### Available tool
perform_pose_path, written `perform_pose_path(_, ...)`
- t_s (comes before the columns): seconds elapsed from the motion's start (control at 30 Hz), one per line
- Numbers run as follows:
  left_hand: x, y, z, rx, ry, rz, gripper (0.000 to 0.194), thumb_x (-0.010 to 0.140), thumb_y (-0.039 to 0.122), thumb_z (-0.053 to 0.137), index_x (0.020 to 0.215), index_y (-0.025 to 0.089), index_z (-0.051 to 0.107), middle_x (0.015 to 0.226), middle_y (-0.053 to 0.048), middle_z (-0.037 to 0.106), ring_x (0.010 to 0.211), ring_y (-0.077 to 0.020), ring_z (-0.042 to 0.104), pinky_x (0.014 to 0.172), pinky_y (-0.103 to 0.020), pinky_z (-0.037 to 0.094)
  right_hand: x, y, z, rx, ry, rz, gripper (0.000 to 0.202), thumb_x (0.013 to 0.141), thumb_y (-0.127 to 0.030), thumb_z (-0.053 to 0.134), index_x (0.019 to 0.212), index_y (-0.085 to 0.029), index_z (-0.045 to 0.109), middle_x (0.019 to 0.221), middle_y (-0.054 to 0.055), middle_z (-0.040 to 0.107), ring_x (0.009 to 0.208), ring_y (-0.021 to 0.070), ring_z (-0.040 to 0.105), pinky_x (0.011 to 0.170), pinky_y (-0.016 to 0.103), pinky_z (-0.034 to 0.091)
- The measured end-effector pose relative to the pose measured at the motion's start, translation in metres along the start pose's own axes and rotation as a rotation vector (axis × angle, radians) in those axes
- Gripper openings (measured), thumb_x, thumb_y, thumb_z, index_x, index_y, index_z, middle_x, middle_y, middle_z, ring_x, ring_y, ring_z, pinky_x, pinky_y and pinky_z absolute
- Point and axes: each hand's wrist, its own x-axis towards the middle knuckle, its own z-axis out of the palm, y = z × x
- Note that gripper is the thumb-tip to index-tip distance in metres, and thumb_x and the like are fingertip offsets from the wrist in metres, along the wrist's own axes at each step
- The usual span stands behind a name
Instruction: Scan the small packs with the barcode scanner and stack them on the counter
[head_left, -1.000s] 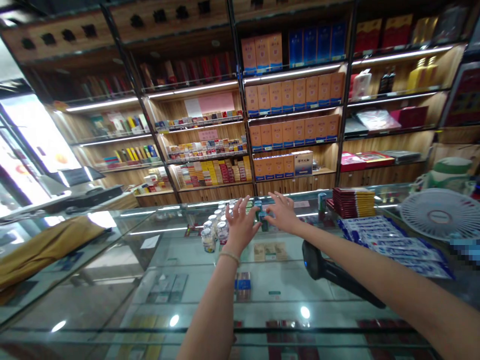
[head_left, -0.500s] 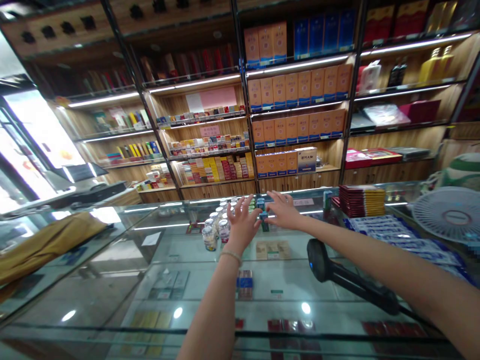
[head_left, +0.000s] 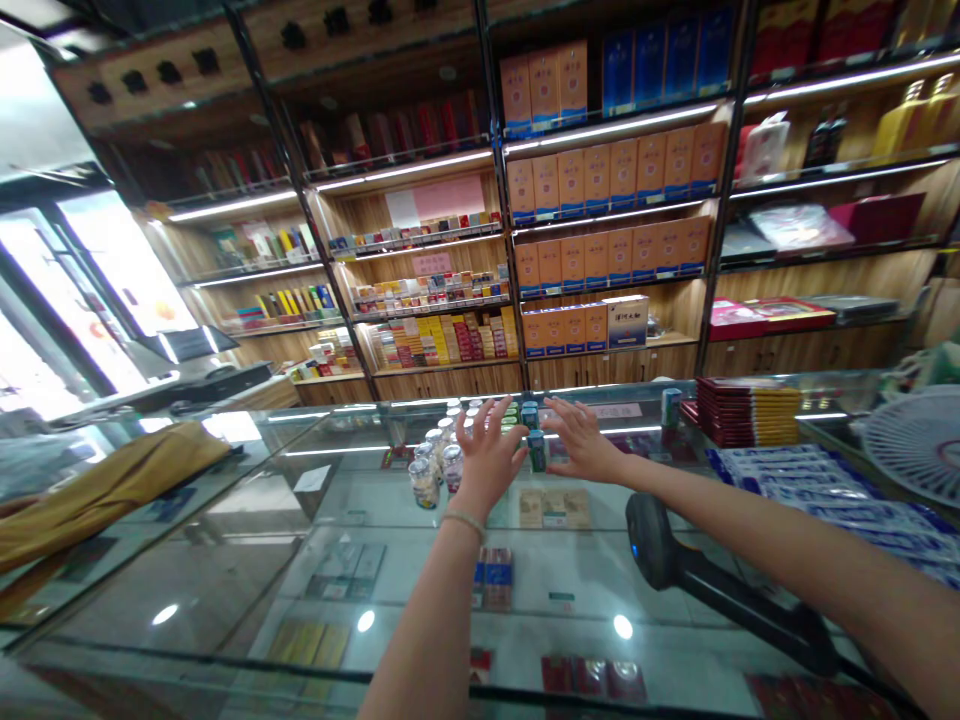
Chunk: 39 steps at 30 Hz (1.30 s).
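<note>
Seeing my left hand (head_left: 489,450) and right hand (head_left: 583,445) splayed, fingers parted; small green-blue container (head_left: 536,453) upright on glass bench (head_left: 585,570) between them, white-capped jars (head_left: 424,486) by left hand. Can't tell if I'm touching it.

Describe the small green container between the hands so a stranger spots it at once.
On the glass counter, find the left hand and right hand. Between them stands a small green container with a bluish top, nearer the camera than the similar one just behind it.
</note>
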Motion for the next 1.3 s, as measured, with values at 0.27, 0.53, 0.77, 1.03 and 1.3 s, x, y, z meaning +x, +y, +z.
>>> perform_pose_path(0.27,-0.001,-0.001,0.002,0.010,-0.023,0.009,0.024,0.079,0.039,0.079,0.101,0.034,0.070,0.157,-0.003,0.048,0.145,-0.0344,0.038,0.121,-0.063,0.004,0.001,-0.004,0.011,0.004,0.034,0.013,0.058,0.083,-0.060,0.065,0.126,-0.022,0.056,0.159,0.020,0.037,0.150,0.0338,0.027,0.119,0.051,0.013)
perform_pose_path(0.53,0.001,0.000,0.000,0.021,-0.058,-0.024,0.029,0.083,0.037,0.076,0.111,0.035,0.070,0.159,-0.003,0.045,0.147,-0.0355,0.035,0.121,-0.066,0.002,0.010,-0.004,0.022,-0.027,0.044,0.064,0.058,0.079,-0.054,0.069,0.126,-0.023,0.055,0.160,0.019,0.036,0.150,0.0335,0.027,0.118,0.051,0.012)
perform_pose_path(0.77,0.002,0.000,-0.001,0.028,-0.054,-0.071,0.029,0.087,0.035,0.070,0.116,0.035,0.069,0.160,-0.003,0.043,0.149,-0.0346,0.032,0.122,-0.066,-0.002,0.018,0.000,0.028,-0.045,0.022,0.095,0.060,0.077,-0.055,0.069,0.126,-0.023,0.055,0.162,0.018,0.033,0.152,0.0343,0.023,0.119,0.052,0.009)
perform_pose_path(1.03,0.002,0.000,-0.001,0.004,-0.041,-0.078,0.028,0.087,0.034,0.068,0.115,0.034,0.070,0.158,-0.004,0.047,0.148,-0.0343,0.033,0.123,-0.066,-0.002,0.021,0.003,0.031,-0.075,-0.005,0.126,0.062,0.078,-0.055,0.068,0.129,-0.023,0.053,0.163,0.019,0.031,0.152,0.0353,0.023,0.119,0.053,0.008)
perform_pose_path(1.3,0.002,0.000,0.000,0.019,-0.031,-0.082,0.025,0.087,0.034,0.069,0.112,0.034,0.070,0.157,-0.004,0.048,0.147,-0.0340,0.035,0.123,-0.065,-0.002,0.021,0.006,0.034,-0.066,-0.003,0.135,0.063,0.076,-0.053,0.070,0.129,-0.023,0.053,0.163,0.019,0.031,0.151,0.0345,0.025,0.119,0.052,0.008)
